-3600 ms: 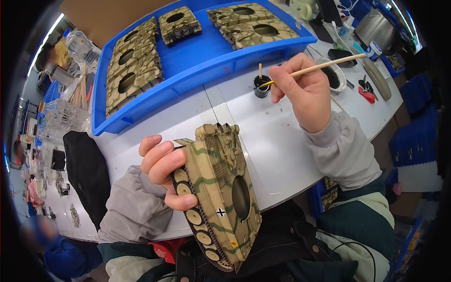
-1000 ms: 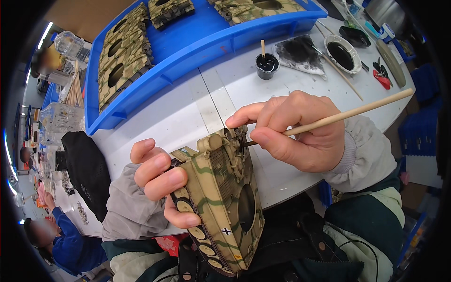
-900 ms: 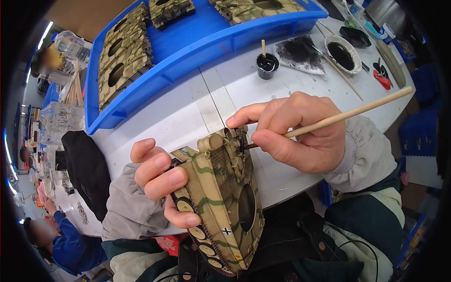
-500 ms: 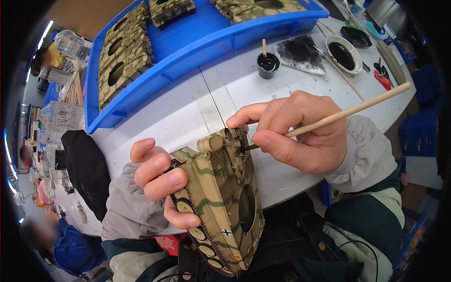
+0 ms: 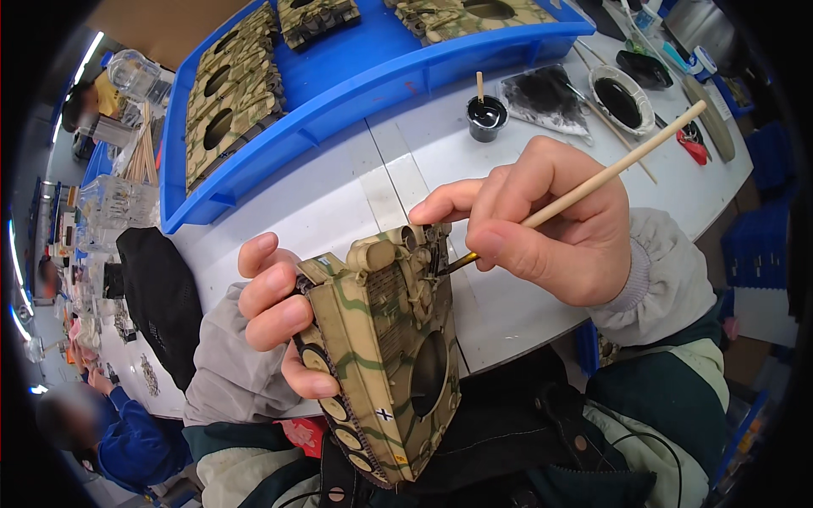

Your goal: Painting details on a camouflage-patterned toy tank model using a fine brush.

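My left hand [image 5: 278, 313] grips a camouflage-painted model tank hull [image 5: 381, 356], tan with green stripes, held tilted over my lap at the table edge. My right hand [image 5: 550, 224] pinches a thin wooden-handled paintbrush [image 5: 614, 169]; its dark tip touches the hull's upper end by my forefinger. A small black paint pot [image 5: 487, 117] with a stick standing in it sits on the white table [image 5: 339, 195] beyond my right hand.
A blue tray [image 5: 373, 59] holding several more camouflage hulls lies across the table's far side. A paint-smeared sheet [image 5: 542, 97], a white dish of black paint [image 5: 622, 97] and red clippers [image 5: 693, 148] are at right. A black pouch [image 5: 161, 296] is at left; another person [image 5: 102, 432] sits lower left.
My right hand came back from the paint pot to the hull's upper end with the brush. Over the last second the brush only shifts slightly; the left hand keeps the hull still.
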